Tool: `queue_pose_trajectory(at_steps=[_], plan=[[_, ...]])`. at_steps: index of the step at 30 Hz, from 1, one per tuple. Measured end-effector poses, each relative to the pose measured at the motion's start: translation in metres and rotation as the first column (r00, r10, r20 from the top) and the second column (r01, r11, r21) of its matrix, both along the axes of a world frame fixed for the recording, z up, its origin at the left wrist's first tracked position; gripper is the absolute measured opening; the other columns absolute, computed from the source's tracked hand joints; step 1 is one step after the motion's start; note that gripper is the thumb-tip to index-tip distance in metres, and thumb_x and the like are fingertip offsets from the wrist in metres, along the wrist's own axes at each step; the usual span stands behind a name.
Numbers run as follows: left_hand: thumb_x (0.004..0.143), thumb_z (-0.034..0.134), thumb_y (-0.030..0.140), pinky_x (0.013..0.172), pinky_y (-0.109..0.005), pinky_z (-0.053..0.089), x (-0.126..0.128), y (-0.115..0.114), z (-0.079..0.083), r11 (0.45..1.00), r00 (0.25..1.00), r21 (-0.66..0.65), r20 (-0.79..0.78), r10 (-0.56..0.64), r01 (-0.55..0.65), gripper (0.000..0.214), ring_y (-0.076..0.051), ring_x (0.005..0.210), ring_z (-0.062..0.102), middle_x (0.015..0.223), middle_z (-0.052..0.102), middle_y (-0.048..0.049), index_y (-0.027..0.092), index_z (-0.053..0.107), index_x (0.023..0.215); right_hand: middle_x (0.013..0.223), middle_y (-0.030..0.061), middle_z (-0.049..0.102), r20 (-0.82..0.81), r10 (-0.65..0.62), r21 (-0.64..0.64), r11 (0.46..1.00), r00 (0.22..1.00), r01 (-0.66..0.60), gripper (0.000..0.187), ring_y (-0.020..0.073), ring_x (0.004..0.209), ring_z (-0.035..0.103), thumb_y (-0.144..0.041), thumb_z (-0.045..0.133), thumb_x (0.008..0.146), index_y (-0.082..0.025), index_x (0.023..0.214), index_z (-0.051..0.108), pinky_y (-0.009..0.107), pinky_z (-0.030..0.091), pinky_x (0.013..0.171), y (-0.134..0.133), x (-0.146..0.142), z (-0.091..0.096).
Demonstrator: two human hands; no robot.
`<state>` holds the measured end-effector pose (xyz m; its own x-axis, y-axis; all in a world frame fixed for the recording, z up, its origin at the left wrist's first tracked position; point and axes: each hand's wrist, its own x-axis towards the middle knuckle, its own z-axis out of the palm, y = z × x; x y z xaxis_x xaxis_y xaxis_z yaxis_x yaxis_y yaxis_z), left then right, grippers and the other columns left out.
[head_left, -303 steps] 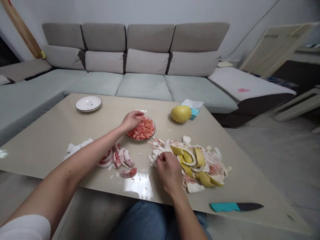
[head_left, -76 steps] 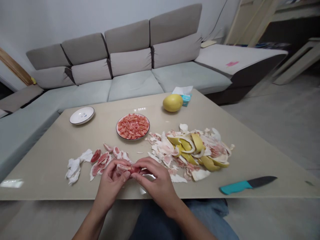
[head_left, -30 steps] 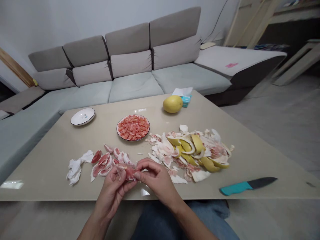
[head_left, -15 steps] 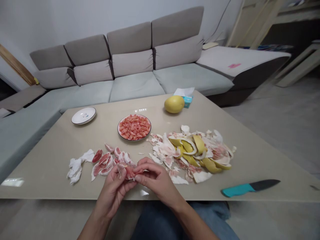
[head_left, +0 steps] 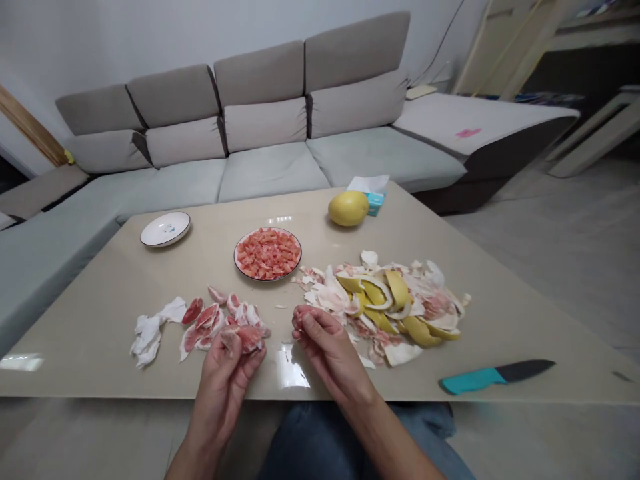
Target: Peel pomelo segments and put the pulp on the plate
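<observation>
My left hand [head_left: 231, 370] is closed on a pink pomelo segment [head_left: 248, 337], with thin skin still attached to its edges. Apart from it, to the right, my right hand [head_left: 327, 350] pinches a small reddish piece of pomelo flesh [head_left: 303, 313], mostly covered by the fingertips. Just behind my left hand lie several unpeeled pomelo segments [head_left: 207, 320]. A plate of pink pomelo chunks [head_left: 268, 253] stands farther back. Close beyond my right hand spreads a heap of yellow rind and white pith [head_left: 395, 300].
A teal-handled knife [head_left: 497, 376] lies near the table's front edge at right. Farther back are a whole pomelo [head_left: 349, 208], a tissue pack [head_left: 375, 201] and a white plate [head_left: 166, 231]. Crumpled tissue [head_left: 150, 337] lies at left. Behind the table [head_left: 210, 243] runs a grey sofa [head_left: 273, 170].
My hands have separated. The right has moved up and to the right with a small piece of pomelo flesh, while the left keeps the segment and has shifted slightly.
</observation>
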<state>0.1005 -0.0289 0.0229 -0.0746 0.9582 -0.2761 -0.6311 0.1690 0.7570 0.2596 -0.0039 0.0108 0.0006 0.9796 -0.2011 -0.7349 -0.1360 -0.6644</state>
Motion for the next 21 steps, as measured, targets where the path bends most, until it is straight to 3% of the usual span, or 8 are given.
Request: queue_pose_trajectory(at_steps=[2, 5, 9, 11, 14, 15, 18, 21], plan=[[0.074, 0.079, 0.031, 0.073, -0.026, 0.059, 0.001, -0.003, -0.006, 0.999, 0.985, 0.015, -0.164, -0.049, 0.052, 0.025, -0.014, 0.077, 0.068, 0.083, 0.07, -0.0016, 0.017, 0.067, 0.091, 0.073, -0.0014, 0.067, -0.073, 0.06, -0.062, 0.996, 0.995, -0.065, 0.032, 0.0077, 0.065, 0.06, -0.035, 0.091, 0.057, -0.019, 0.081, 0.078, 0.017, 0.054, 0.064, 0.002, 0.002, 0.0], [0.073, 0.079, 0.034, 0.073, -0.023, 0.055, 0.002, -0.001, -0.021, 0.995, 0.913, 0.085, -0.407, -0.014, 0.054, 0.033, -0.015, 0.079, 0.067, 0.086, 0.071, -0.0036, 0.018, 0.067, 0.099, 0.072, -0.0011, 0.066, -0.119, 0.127, -0.074, 0.988, 0.985, -0.137, 0.031, 0.0071, 0.065, 0.06, -0.035, 0.089, 0.062, -0.017, 0.085, 0.077, 0.015, 0.055, 0.065, 0.003, 0.001, 0.0], [0.077, 0.074, 0.029, 0.085, -0.034, 0.054, -0.001, 0.007, -0.042, 0.963, 0.782, 0.212, -0.623, 0.0, 0.169, 0.02, -0.021, 0.092, 0.067, 0.098, 0.07, -0.0063, 0.02, 0.065, 0.092, 0.074, -0.0016, 0.065, -0.085, 0.138, -0.053, 0.988, 0.987, -0.143, 0.032, 0.0071, 0.066, 0.06, -0.037, 0.087, 0.065, -0.018, 0.088, 0.077, 0.016, 0.054, 0.065, 0.002, 0.0, 0.0], [0.081, 0.068, 0.024, 0.09, -0.038, 0.052, -0.004, 0.011, -0.051, 0.918, 0.619, 0.265, -0.785, 0.028, 0.294, 0.011, -0.023, 0.099, 0.065, 0.101, 0.068, -0.0072, 0.021, 0.066, 0.091, 0.074, -0.0016, 0.065, 0.01, 0.153, -0.045, 0.987, 0.988, -0.153, 0.033, 0.0076, 0.066, 0.061, -0.038, 0.086, 0.066, -0.019, 0.092, 0.077, 0.017, 0.053, 0.066, 0.002, 0.001, -0.001], [0.088, 0.058, 0.017, 0.092, -0.042, 0.05, -0.01, 0.014, -0.061, 0.825, 0.249, 0.256, -0.958, 0.144, 0.503, 0.015, -0.025, 0.104, 0.061, 0.105, 0.066, -0.0091, 0.022, 0.066, 0.1, 0.084, 0.0011, 0.069, 0.244, 0.163, 0.005, 0.986, 0.956, -0.17, 0.031, 0.0111, 0.072, 0.064, -0.039, 0.083, 0.07, -0.02, 0.093, 0.077, 0.023, 0.054, 0.072, 0.0, 0.001, -0.002], [0.09, 0.055, 0.016, 0.092, -0.044, 0.05, -0.012, 0.015, -0.064, 0.803, 0.157, 0.238, -0.971, 0.181, 0.546, 0.018, -0.025, 0.104, 0.061, 0.106, 0.067, -0.0097, 0.022, 0.066, 0.104, 0.09, 0.0026, 0.07, 0.329, 0.146, 0.042, 0.985, 0.933, -0.169, 0.028, 0.0132, 0.077, 0.065, -0.039, 0.082, 0.071, -0.021, 0.092, 0.077, 0.025, 0.054, 0.076, 0.0, 0.001, -0.002], [0.092, 0.051, 0.015, 0.092, -0.048, 0.05, -0.016, 0.017, -0.067, 0.778, 0.016, 0.21, -0.968, 0.249, 0.592, 0.023, -0.028, 0.104, 0.059, 0.109, 0.067, -0.0117, 0.02, 0.062, 0.112, 0.098, 0.0051, 0.07, 0.51, 0.052, 0.142, 0.979, 0.859, -0.144, 0.024, 0.0186, 0.089, 0.065, -0.037, 0.078, 0.073, -0.021, 0.092, 0.076, 0.03, 0.054, 0.08, -0.001, -0.001, -0.001], [0.092, 0.05, 0.014, 0.095, -0.048, 0.049, -0.02, 0.014, -0.059, 0.761, -0.021, 0.226, -0.954, 0.299, 0.609, 0.029, -0.028, 0.109, 0.058, 0.114, 0.065, -0.0131, 0.019, 0.058, 0.12, 0.089, 0.0043, 0.07, 0.569, -0.017, 0.169, 0.981, 0.822, -0.097, 0.025, 0.0192, 0.084, 0.066, -0.033, 0.076, 0.074, -0.021, 0.095, 0.071, 0.029, 0.057, 0.072, -0.003, -0.004, 0.0]])
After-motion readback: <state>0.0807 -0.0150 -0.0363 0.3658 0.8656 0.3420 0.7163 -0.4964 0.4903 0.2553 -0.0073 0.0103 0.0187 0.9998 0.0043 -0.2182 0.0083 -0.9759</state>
